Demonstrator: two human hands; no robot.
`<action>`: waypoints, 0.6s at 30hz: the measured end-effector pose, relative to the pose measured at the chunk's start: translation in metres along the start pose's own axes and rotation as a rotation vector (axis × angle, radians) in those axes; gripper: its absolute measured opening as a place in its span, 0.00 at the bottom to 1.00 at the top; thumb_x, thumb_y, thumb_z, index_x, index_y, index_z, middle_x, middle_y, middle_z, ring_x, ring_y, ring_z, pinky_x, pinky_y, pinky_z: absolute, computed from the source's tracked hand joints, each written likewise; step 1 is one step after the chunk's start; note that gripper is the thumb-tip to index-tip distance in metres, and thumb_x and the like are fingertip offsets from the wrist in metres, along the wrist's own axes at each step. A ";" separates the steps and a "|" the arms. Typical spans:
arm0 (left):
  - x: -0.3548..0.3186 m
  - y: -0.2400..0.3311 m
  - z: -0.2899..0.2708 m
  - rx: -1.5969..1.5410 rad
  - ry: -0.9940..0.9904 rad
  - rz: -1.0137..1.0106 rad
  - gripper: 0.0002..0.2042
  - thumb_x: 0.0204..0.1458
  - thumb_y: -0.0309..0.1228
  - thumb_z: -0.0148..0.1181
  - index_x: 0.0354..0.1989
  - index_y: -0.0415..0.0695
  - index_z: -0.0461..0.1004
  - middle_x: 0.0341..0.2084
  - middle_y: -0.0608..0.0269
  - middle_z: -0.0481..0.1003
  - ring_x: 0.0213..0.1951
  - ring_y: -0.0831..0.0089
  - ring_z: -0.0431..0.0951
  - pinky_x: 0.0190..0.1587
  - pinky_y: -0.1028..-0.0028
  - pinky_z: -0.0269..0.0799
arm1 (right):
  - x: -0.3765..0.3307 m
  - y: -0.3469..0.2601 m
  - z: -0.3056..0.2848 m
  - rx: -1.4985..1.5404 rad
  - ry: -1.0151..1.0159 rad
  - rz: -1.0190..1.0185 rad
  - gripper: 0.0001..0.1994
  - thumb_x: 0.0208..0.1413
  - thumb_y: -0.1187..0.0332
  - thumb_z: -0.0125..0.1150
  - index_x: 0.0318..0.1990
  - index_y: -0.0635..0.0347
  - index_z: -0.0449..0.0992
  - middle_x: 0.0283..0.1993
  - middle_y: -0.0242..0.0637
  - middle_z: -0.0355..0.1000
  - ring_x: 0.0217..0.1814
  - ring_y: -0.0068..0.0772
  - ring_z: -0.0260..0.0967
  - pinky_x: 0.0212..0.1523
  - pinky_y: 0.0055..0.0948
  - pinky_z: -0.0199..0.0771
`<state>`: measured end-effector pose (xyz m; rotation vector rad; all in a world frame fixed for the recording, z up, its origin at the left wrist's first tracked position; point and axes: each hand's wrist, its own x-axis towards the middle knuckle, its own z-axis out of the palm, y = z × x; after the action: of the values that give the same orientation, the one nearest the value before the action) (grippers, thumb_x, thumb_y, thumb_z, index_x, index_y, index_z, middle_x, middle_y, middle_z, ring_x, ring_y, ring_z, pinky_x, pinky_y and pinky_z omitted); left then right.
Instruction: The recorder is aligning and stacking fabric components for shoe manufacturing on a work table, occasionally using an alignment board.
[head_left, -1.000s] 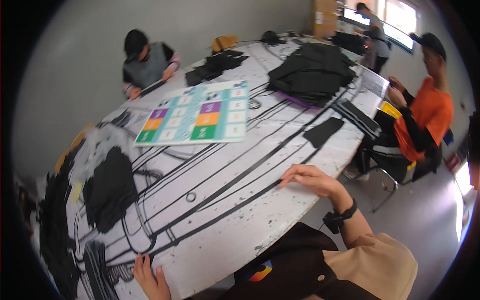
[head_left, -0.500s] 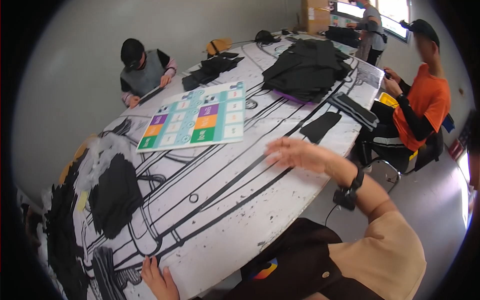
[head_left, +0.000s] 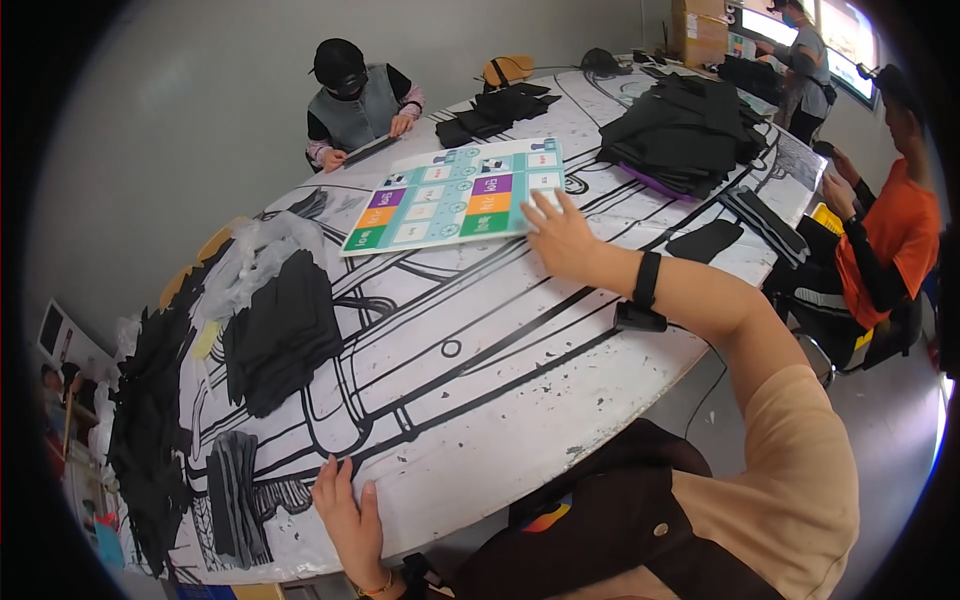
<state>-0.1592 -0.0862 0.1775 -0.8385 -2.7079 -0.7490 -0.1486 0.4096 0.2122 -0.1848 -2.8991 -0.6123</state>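
Most of the frame is filled by a large white table (head_left: 470, 380) painted with black lines, running from the lower left to the upper right. A big heap of black fabric (head_left: 685, 135) is seen at the upper right of it, a folded stack of black cloth (head_left: 280, 330) at the left of centre, and a smaller dark bundle (head_left: 235, 495) at the lower left. A coloured chart (head_left: 455, 195), printed with green, orange, purple and pale blue squares, lies flat just above the centre. The right hand (head_left: 560, 235) has been carried up and leftward since half a second ago, when it hovered blurred over the bare painted surface right of centre; it is now laid with fingers spread and released on the lower right corner of the chart, nothing being grasped. A black band (head_left: 646, 280) is worn on that wrist. The left hand (head_left: 345, 510) is kept at the lower edge of the frame as before, pressed flat and open on the table rim beside the dark bundle. The view has been tilted, so the chart is now shown nearer the centre than earlier. A seated person in a grey vest (head_left: 355, 100) is seen at the upper left, and a person in an orange shirt (head_left: 885, 240) at the right edge.
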 end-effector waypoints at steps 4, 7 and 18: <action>0.000 -0.001 0.000 -0.003 0.005 0.003 0.21 0.56 0.30 0.59 0.58 0.35 0.71 0.62 0.43 0.66 0.64 0.46 0.61 0.67 0.54 0.54 | 0.001 0.036 -0.010 -0.271 -0.019 0.206 0.20 0.61 0.58 0.52 0.59 0.46 0.76 0.74 0.51 0.55 0.75 0.54 0.51 0.70 0.63 0.47; 0.000 -0.003 0.001 -0.014 0.012 0.006 0.21 0.56 0.31 0.59 0.58 0.36 0.72 0.62 0.43 0.66 0.65 0.45 0.61 0.67 0.53 0.54 | -0.004 0.046 -0.013 0.055 -0.026 0.411 0.21 0.63 0.57 0.50 0.63 0.45 0.72 0.70 0.53 0.58 0.70 0.54 0.59 0.65 0.60 0.56; 0.000 0.001 -0.001 -0.044 0.036 0.031 0.20 0.56 0.33 0.60 0.56 0.36 0.73 0.61 0.44 0.67 0.64 0.46 0.61 0.66 0.53 0.54 | 0.028 0.067 0.088 2.123 0.619 1.086 0.17 0.63 0.70 0.53 0.57 0.63 0.64 0.56 0.48 0.64 0.57 0.39 0.69 0.55 0.28 0.78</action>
<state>-0.1588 -0.0859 0.1793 -0.8657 -2.6497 -0.8113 -0.1782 0.5091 0.1645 -0.7763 -1.1264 1.8850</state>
